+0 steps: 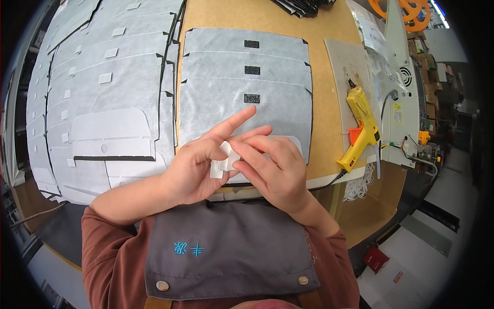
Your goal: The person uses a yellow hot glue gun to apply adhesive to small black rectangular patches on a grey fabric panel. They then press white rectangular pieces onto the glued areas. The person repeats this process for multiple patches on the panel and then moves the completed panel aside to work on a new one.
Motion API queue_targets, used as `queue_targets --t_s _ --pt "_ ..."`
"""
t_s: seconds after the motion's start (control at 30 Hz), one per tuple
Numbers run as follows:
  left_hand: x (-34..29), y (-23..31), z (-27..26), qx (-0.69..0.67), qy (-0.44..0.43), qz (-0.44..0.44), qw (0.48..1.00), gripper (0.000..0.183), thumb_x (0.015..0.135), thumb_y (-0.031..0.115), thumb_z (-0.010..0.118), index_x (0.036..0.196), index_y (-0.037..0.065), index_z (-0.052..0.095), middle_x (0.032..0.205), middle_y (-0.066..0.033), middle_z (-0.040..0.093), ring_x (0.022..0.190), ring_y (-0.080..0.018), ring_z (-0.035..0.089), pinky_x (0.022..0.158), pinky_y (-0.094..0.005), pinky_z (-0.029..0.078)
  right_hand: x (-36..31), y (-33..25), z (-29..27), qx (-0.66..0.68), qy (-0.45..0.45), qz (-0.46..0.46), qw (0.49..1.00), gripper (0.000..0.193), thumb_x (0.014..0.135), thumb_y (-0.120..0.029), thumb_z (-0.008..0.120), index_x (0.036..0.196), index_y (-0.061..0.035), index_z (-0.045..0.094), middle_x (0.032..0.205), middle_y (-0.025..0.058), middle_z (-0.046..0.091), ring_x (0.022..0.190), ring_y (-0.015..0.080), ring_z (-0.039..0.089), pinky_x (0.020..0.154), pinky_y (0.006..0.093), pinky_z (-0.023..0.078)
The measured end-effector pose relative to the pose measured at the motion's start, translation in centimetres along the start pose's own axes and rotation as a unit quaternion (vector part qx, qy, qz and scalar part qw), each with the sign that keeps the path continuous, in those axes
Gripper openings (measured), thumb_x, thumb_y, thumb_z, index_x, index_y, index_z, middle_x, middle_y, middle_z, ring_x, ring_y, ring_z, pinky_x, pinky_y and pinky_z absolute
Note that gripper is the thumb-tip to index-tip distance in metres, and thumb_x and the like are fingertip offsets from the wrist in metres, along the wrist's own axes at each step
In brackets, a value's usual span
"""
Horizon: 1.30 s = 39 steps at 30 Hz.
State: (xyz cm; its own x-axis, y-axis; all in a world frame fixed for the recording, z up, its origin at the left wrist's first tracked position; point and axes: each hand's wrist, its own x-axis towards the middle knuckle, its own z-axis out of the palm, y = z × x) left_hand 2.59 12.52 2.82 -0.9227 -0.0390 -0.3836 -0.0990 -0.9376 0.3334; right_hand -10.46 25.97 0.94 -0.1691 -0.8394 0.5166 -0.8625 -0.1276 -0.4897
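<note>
Close together over the near edge of the table, my two hands handle small white rectangular pieces. My left hand (188, 167) keeps a few white pieces (216, 170) under its thumb against the palm, its index finger stretched out forward. With thumb and fingertips, my right hand (280, 167) pinches one white piece (229, 158) at its right edge. Beyond the hands lies a stack of overlapping pale grey fabric sheets (216, 103). Three black textured rectangular patches (251, 98) sit in a column down its middle. The sheets' near part is partly hidden by my hands.
More pale sheets (134, 87) with small white patches cover the left side. At right, a yellow glue gun (363, 123) rests on a board (334, 67), beside a grey machine (399, 103). A cardboard box (381, 198) stands below. Dark folded material (298, 6) lies at the far edge.
</note>
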Motion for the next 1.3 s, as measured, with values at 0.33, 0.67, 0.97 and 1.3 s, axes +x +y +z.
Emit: queue_targets --t_s 0.33,0.67,0.97,1.3 --pt "0.4 -0.1 -0.4 -0.05 -0.005 0.006 0.999 0.076 0.082 0.007 0.036 0.156 0.009 0.022 0.152 -0.016 0.041 0.131 -0.0221 0.05 0.097 -0.0271 0.051 -0.1 0.1 0.0 -0.02 0.029 -0.051 0.998 0.035 0.071 -0.007 0.077 0.106 -0.0084 0.071 0.104 -0.0002 0.064 0.087 0.0173 0.062 0.073 0.0312 0.05" --pt "-0.2 0.0 -3.2 0.122 0.118 0.017 0.985 0.021 0.101 0.027 0.055 0.108 0.008 0.062 0.088 0.0019 0.057 0.082 -0.0061 0.054 0.071 -0.0208 0.046 -0.1 0.4 -0.9 0.164 0.07 0.19 0.965 0.022 0.083 0.006 0.072 0.103 -0.0027 0.067 0.093 0.0084 0.073 0.075 0.0168 0.071 0.065 0.0262 0.056" --pt "1.2 -0.6 -2.0 0.461 0.135 0.139 0.866 0.018 0.086 0.016 0.079 0.089 0.006 0.064 0.079 0.006 0.06 0.052 0.0017 0.035 0.045 -0.0188 0.028 -0.6 0.4 -0.4 0.252 -0.002 0.21 0.945 0.029 0.087 0.006 0.062 0.116 0.0017 0.066 0.107 0.0119 0.073 0.091 0.0194 0.074 0.076 0.0263 0.059" --pt "0.7 -0.2 -1.4 0.509 0.14 0.148 0.836 0.008 0.091 0.005 0.07 0.095 0.003 0.064 0.085 0.0059 0.058 0.064 0.0018 0.039 0.055 -0.0182 0.033 -0.4 0.3 -0.6 0.375 -0.009 0.339 0.863 0.023 0.092 0.0 0.066 0.114 0.0029 0.064 0.105 0.0107 0.073 0.098 0.0159 0.071 0.078 0.025 0.058"
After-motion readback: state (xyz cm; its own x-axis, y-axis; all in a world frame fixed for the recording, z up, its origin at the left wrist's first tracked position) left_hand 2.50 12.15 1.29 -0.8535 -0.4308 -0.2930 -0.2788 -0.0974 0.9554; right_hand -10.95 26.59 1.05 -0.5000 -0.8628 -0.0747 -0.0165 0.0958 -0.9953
